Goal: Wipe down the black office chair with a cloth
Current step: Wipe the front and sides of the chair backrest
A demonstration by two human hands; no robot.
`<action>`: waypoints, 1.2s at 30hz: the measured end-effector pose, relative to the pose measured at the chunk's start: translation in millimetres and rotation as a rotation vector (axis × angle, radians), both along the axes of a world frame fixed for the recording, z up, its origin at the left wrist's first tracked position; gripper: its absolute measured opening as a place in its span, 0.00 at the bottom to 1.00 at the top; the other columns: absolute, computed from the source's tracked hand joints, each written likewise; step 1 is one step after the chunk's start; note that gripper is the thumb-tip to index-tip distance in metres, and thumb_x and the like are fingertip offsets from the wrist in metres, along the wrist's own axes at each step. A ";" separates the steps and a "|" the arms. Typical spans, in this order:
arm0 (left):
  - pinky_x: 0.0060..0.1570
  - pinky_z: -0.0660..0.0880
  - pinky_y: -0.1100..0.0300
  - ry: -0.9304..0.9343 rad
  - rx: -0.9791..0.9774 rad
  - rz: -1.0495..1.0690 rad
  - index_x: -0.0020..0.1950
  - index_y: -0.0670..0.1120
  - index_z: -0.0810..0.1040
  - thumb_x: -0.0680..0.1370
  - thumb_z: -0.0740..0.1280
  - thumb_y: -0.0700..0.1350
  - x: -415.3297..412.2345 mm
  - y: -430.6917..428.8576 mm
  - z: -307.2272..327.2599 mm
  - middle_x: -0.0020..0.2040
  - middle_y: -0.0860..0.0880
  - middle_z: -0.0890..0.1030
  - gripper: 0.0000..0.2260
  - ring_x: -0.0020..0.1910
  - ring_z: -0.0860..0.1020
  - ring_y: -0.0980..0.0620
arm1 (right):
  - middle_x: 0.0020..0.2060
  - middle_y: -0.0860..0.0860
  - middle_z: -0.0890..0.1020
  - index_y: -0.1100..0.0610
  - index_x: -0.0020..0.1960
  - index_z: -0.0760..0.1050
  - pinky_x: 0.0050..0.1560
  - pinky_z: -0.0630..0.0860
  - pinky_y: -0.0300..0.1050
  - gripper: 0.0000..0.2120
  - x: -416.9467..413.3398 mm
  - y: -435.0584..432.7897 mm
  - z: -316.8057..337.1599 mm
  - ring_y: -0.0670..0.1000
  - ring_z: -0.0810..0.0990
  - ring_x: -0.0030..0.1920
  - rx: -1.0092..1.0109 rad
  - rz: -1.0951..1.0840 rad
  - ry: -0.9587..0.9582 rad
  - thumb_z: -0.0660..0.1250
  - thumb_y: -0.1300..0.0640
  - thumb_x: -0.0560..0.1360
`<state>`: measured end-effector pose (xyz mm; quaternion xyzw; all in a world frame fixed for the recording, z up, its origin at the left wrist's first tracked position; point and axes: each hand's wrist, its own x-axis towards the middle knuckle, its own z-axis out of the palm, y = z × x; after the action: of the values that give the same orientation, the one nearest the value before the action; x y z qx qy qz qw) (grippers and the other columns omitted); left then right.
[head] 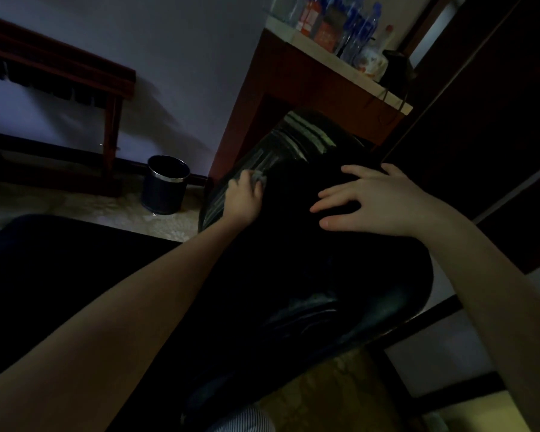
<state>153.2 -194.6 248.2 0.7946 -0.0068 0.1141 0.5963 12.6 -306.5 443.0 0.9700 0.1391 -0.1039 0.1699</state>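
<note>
On the dim black chair [293, 275], the left hand [242, 196] clenched a barely visible cloth [259, 178]; the right hand [365, 199] lay flat, fingers spread.

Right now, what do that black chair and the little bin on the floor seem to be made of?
Black chair: looks like glossy leather or vinyl, judging by the streaky highlights on its padded ridges; which one is unclear. Bin: seemingly dark metal or plastic, with a shiny chrome-looking rim band.
</note>
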 end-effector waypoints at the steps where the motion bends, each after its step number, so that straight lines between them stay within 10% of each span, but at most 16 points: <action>1: 0.57 0.66 0.52 0.030 0.003 0.005 0.65 0.41 0.67 0.81 0.57 0.46 -1.7 3.3 -7.6 0.60 0.33 0.69 0.15 0.58 0.70 0.35 | 0.70 0.35 0.64 0.35 0.63 0.70 0.72 0.37 0.60 0.17 0.0 0.2 -0.1 0.45 0.46 0.75 0.004 0.000 0.001 0.59 0.38 0.75; 10: 0.61 0.66 0.50 0.206 -0.071 0.028 0.63 0.39 0.67 0.81 0.58 0.45 -26.4 23.9 -63.7 0.61 0.32 0.70 0.14 0.61 0.69 0.36 | 0.68 0.34 0.66 0.34 0.61 0.71 0.72 0.38 0.60 0.15 1.8 0.2 -0.5 0.45 0.47 0.75 0.027 -0.016 0.000 0.61 0.39 0.74; 22: 0.55 0.59 0.66 -0.283 -0.105 -0.173 0.62 0.43 0.72 0.80 0.60 0.41 -61.8 -0.4 7.9 0.53 0.59 0.70 0.11 0.57 0.65 0.53 | 0.68 0.33 0.67 0.33 0.61 0.71 0.71 0.38 0.59 0.15 2.2 1.0 -0.5 0.45 0.48 0.75 0.027 -0.024 -0.009 0.61 0.38 0.74; 29: 0.55 0.60 0.64 -0.344 -0.036 -0.122 0.64 0.44 0.71 0.80 0.59 0.42 -28.9 -3.0 4.2 0.62 0.45 0.73 0.12 0.61 0.68 0.47 | 0.68 0.33 0.66 0.33 0.62 0.70 0.72 0.40 0.59 0.16 3.9 0.0 -1.0 0.45 0.48 0.75 0.000 -0.014 -0.019 0.60 0.38 0.75; 36: 0.61 0.64 0.54 0.025 -0.051 0.008 0.67 0.44 0.67 0.81 0.58 0.45 0.0 15.5 -33.5 0.62 0.35 0.70 0.15 0.62 0.68 0.39 | 0.67 0.33 0.67 0.34 0.61 0.71 0.72 0.39 0.59 0.15 5.4 -2.1 -0.1 0.44 0.48 0.75 0.032 -0.008 -0.012 0.60 0.38 0.74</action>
<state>153.2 -179.1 214.6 0.7805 0.0065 0.1066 0.6159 18.0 -308.7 442.9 0.9738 0.1360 -0.0964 0.1547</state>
